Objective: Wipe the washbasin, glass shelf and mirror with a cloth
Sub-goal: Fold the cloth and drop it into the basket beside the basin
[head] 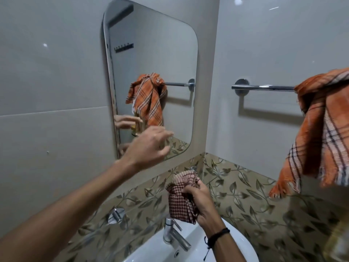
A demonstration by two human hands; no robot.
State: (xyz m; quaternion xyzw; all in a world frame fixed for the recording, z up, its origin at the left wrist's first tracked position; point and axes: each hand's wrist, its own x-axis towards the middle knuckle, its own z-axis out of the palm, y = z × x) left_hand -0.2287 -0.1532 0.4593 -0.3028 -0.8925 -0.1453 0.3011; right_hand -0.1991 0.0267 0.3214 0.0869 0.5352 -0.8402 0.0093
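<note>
Cloth [181, 201], checked red and cream, is bunched in our right hand [202, 203], which grips its middle. We judge it soft, light and limp. Above and left, our left hand [149, 146], fingers loosely spread and empty, hovers at the mirror [151, 44].

The cloth [181, 197] in my right hand [200, 201] is woven fabric. At six o'clock the tap [173, 235] is polished metal and the washbasin [151, 253] glossy. At three o'clock the towel [324, 129] is coarse weave.

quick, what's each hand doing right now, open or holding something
Left hand: open, fingers stretched out toward the mirror.
Right hand: closed round the red checked cloth.
</note>
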